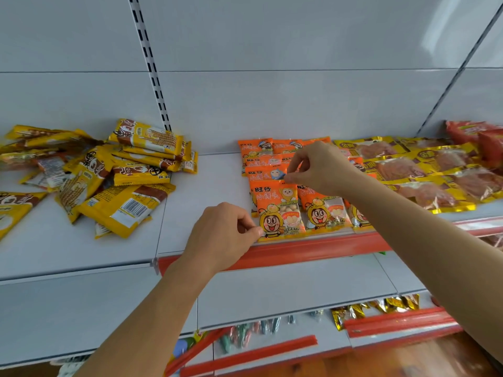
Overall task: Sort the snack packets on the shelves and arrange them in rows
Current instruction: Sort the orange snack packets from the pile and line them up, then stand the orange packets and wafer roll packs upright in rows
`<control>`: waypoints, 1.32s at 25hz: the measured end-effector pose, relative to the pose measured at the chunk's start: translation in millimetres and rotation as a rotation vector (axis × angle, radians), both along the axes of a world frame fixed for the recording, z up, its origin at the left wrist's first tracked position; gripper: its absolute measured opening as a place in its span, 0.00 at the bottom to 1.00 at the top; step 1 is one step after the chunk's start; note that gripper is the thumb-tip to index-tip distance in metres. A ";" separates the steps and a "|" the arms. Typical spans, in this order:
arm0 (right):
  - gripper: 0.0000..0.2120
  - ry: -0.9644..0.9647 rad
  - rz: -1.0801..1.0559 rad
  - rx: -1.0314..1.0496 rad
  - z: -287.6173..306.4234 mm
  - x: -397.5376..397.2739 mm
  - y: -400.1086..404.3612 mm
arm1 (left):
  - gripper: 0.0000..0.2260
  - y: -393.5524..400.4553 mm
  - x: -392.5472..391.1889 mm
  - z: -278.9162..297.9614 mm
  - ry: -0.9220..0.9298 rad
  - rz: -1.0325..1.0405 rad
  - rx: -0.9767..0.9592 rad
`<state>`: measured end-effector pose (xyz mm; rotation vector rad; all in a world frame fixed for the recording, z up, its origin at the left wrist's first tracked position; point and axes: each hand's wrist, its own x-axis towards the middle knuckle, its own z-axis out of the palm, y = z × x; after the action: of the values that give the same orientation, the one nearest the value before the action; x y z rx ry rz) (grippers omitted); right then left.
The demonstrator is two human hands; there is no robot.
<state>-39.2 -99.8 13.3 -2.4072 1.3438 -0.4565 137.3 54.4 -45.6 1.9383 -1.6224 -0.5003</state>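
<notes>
left hand (223, 235) pinches front orange snack packet (279, 210) at lower-left edge | right hand (322, 168) pinches its top-right corner

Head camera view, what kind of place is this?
Probably a small shop: white metal shelves with red price rails, stocked with orange snack packets in rows and a heap of yellow packets.

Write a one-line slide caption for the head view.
Both hands pinch an orange snack packet at the shelf front.
</notes>
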 end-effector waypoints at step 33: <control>0.22 -0.155 0.006 -0.268 -48.3 279.6 52.0 | 0.36 89.6 299.9 -15.3 -0.434 -0.014 -0.099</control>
<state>240.4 -47.8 -34.9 -2.5215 1.2772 -0.8521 437.2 144.0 -60.9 2.0588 -1.8801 0.0042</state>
